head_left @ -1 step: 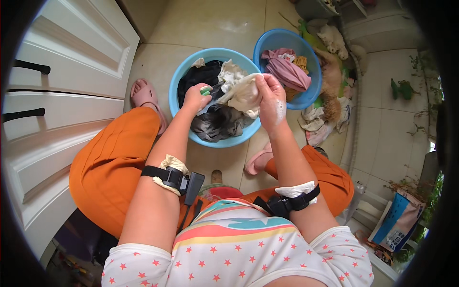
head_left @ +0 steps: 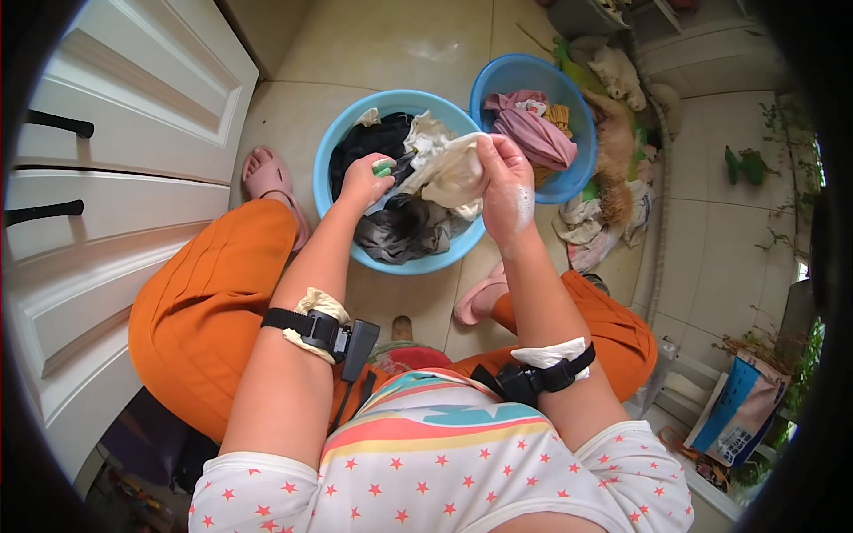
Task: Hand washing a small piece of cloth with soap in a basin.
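My left hand (head_left: 368,180) is closed around a green bar of soap (head_left: 383,167) above a light blue basin (head_left: 323,185). Between the fingers of my right hand (head_left: 508,185) is the edge of a wet cream garment (head_left: 453,174), lifted and hanging down into the basin. White suds cling to the back and wrist of that hand. Inside the basin lie a black garment (head_left: 366,147), a white one (head_left: 428,135) and a dark grey one (head_left: 400,233), all crumpled. The lower end of the cream garment merges with the other laundry.
A darker blue basin (head_left: 484,82) at the right holds pink (head_left: 533,133) and mustard clothes. Beyond it a curly-haired tan dog (head_left: 615,147) lies near crumpled cloths (head_left: 586,233). White cabinet drawers (head_left: 115,213) stand at the left. My feet in pink slippers (head_left: 271,178) flank the light blue basin.
My right hand and the cream garment have shifted very slightly. The left hand stays in place with the soap.
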Tool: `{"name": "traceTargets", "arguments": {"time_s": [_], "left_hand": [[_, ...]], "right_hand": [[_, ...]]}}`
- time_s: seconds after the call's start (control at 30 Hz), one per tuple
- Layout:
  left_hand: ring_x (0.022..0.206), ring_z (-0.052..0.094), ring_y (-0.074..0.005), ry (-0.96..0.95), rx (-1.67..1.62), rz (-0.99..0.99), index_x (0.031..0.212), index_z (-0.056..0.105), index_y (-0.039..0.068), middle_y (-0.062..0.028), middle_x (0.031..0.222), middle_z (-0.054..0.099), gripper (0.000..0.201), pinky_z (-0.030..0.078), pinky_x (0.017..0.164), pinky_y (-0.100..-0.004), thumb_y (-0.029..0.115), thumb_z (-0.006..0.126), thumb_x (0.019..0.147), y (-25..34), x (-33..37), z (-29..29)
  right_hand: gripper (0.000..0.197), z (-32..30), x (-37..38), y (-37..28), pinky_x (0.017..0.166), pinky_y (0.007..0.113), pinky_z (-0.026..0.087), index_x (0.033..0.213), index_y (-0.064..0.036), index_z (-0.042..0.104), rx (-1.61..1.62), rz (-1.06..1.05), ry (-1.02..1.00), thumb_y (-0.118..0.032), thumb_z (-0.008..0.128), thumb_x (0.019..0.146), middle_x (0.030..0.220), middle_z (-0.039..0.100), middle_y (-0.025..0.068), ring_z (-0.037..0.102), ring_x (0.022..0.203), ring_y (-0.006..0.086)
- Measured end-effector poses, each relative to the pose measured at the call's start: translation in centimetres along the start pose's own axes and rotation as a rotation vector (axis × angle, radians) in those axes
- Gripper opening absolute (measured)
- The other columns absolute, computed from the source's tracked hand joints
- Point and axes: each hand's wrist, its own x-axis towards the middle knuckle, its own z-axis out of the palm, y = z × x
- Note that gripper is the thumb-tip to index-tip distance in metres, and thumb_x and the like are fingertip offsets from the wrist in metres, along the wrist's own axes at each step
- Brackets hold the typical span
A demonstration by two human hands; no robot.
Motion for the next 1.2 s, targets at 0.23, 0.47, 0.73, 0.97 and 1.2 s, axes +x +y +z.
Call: {"name": "traceTargets", "arguments": {"time_s": [0.23, 0.47, 0.73, 0.97, 1.2], "left_hand": [[0.071, 0.053, -0.0084, -0.144, -0.267, 0.061, 0.088, 0.059, 0.006, 0.0007, 0.076, 0.059, 0.032, 0.045, 0.068, -0.0243, 0.01, 0.071, 0.059, 5.1, -0.6, -0.7], [0.059, 0.05, -0.0054, -0.069, -0.662, -0.021, 0.083, 0.059, 0.008, 0.0014, 0.07, 0.057, 0.014, 0.038, 0.052, -0.0189, 0.01, 0.063, 0.071, 6.3, 0.2, -3.1], [0.051, 0.048, -0.0066, 0.089, -0.558, -0.089, 0.078, 0.062, 0.006, 0.0009, 0.064, 0.056, 0.013, 0.039, 0.047, -0.0203, 0.012, 0.064, 0.066, 3.3, 0.4, -3.7], [0.053, 0.051, -0.0079, 0.175, -0.48, -0.139, 0.077, 0.063, 0.006, 0.0001, 0.064, 0.057, 0.015, 0.04, 0.049, -0.0213, 0.016, 0.067, 0.066, 2.2, 0.4, -3.3], [0.056, 0.055, -0.0137, 0.435, -0.191, 0.072, 0.075, 0.065, 0.007, -0.0051, 0.063, 0.06, 0.014, 0.045, 0.056, -0.0286, 0.017, 0.065, 0.066, 1.2, -0.5, 0.6]], "right_hand": [[0.018, 2.6, -0.1, -5.7, 0.07, 0.022, 0.046, 0.093, -0.0024, 0.057, 0.18, -0.065, -0.126, -0.018, 0.05, 0.088, 0.084, 0.06, 0.0031, 0.056, 0.076, 0.0089], [0.012, 4.2, 0.4, -9.2, 0.06, 0.02, 0.047, 0.087, -0.0039, 0.057, 0.252, -0.109, -0.175, -0.016, 0.057, 0.084, 0.079, 0.061, 0.0022, 0.057, 0.067, 0.0072], [0.024, -4.3, 3.6, 3.7, 0.063, 0.026, 0.045, 0.082, -0.0009, 0.055, -0.579, -0.06, 0.036, -0.009, 0.064, 0.062, 0.073, 0.059, 0.0057, 0.055, 0.067, 0.0128], [0.032, -8.0, 2.0, 10.1, 0.071, 0.034, 0.046, 0.094, -0.0022, 0.058, -1.093, 0.096, 0.291, -0.018, 0.059, 0.066, 0.082, 0.062, 0.0159, 0.06, 0.076, 0.0289], [0.036, -5.1, 3.4, 10.5, 0.078, 0.033, 0.044, 0.098, 0.0, 0.057, -0.663, 0.036, 0.418, -0.019, 0.057, 0.067, 0.088, 0.061, 0.0177, 0.059, 0.085, 0.0284]]}}
